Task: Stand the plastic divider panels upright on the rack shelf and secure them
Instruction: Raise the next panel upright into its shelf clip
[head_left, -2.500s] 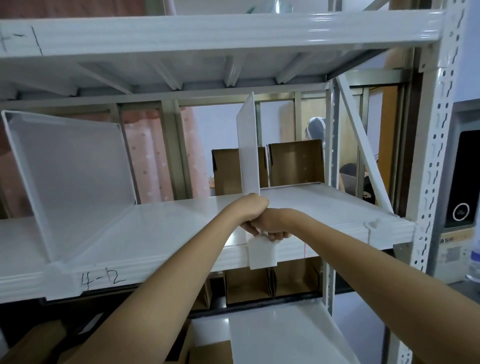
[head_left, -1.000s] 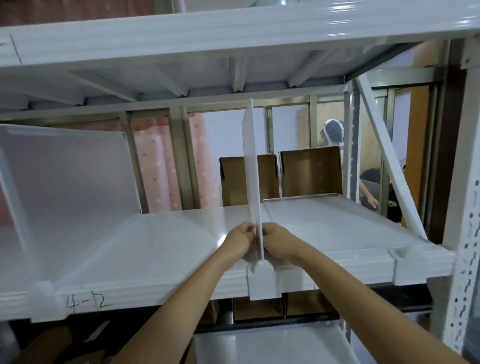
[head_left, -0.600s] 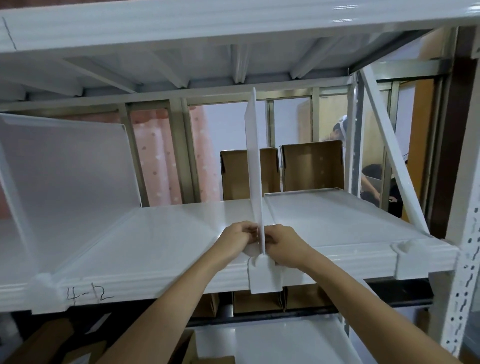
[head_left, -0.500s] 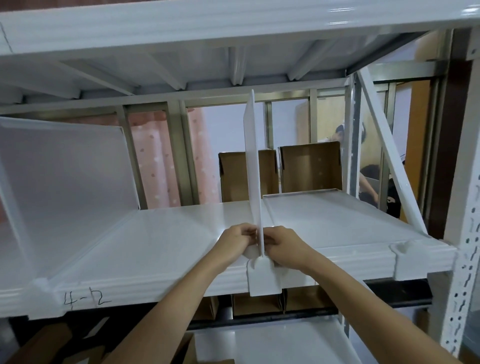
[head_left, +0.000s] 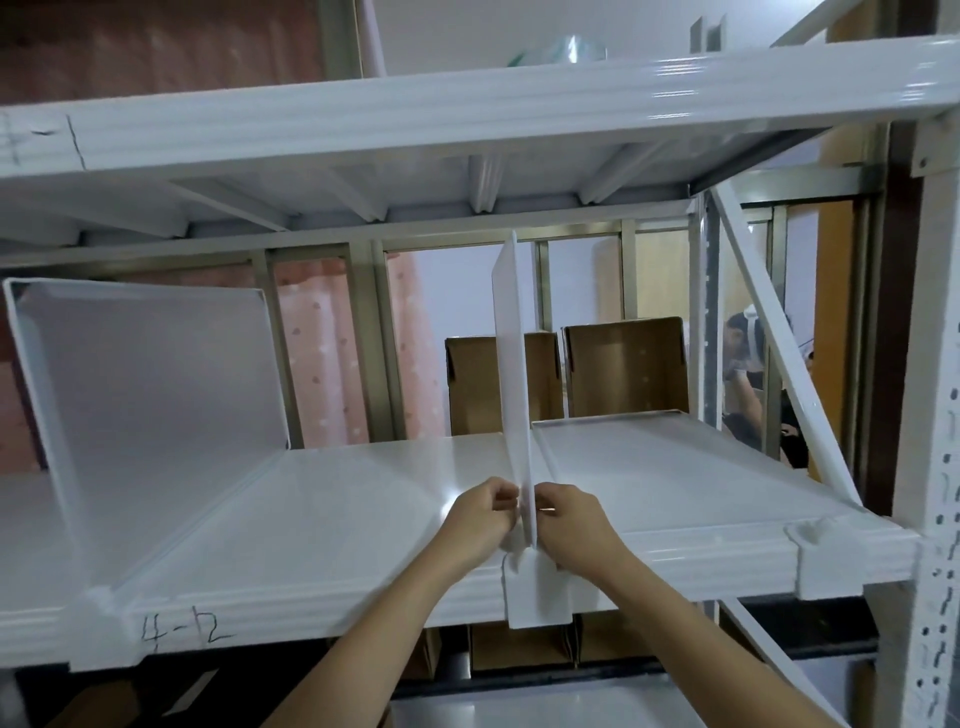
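A white plastic divider panel (head_left: 511, 364) stands upright, edge-on, in the middle of the white rack shelf (head_left: 332, 519). Its white clip tab (head_left: 537, 592) hangs over the shelf's front lip. My left hand (head_left: 480, 522) pinches the panel's lower front edge from the left, and my right hand (head_left: 569, 525) pinches it from the right. A second divider panel (head_left: 150, 395) stands upright at the left, its clip (head_left: 96, 603) on the lip. A third panel (head_left: 779, 343) leans at the right end, with its clip (head_left: 826, 556) on the lip.
The upper shelf (head_left: 467, 114) hangs low overhead. A perforated rack post (head_left: 930, 467) rises at the right. Two cardboard boxes (head_left: 623, 369) stand behind the rack, and a person (head_left: 748, 374) sits beyond at the right. "4-12" (head_left: 187, 631) is handwritten on the front lip.
My hands have gone from bunched together at the panel's base to one on each side of its front edge. The panel stands straighter. The view has tilted upward.
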